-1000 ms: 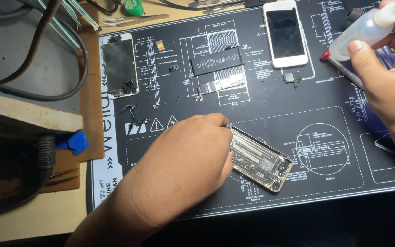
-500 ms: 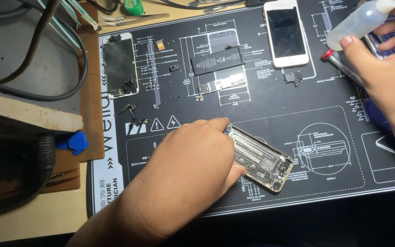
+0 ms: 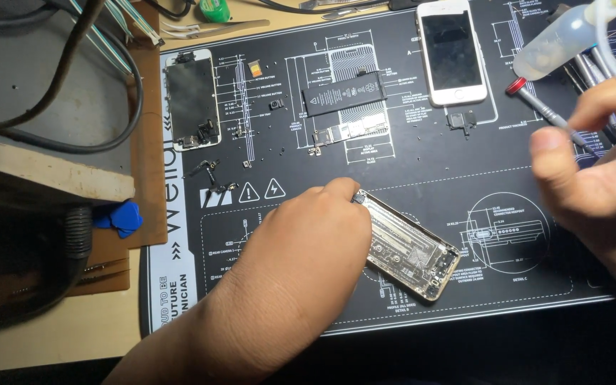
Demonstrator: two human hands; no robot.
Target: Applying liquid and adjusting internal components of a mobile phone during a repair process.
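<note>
Pressing my left hand on a gutted metal phone shell, rectangular and shiny; my right hand is pinching a slim red-capped screwdriver over the black printed mat.

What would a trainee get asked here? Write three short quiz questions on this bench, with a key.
1. True or false: the left hand rests on the open phone shell.
2. Which lies nearest the white phone? A) black battery B) blue picks C) green roll
3. What colour is the cap of the screwdriver by the right hand?

Key: 1 true; 2 A; 3 red.
</note>
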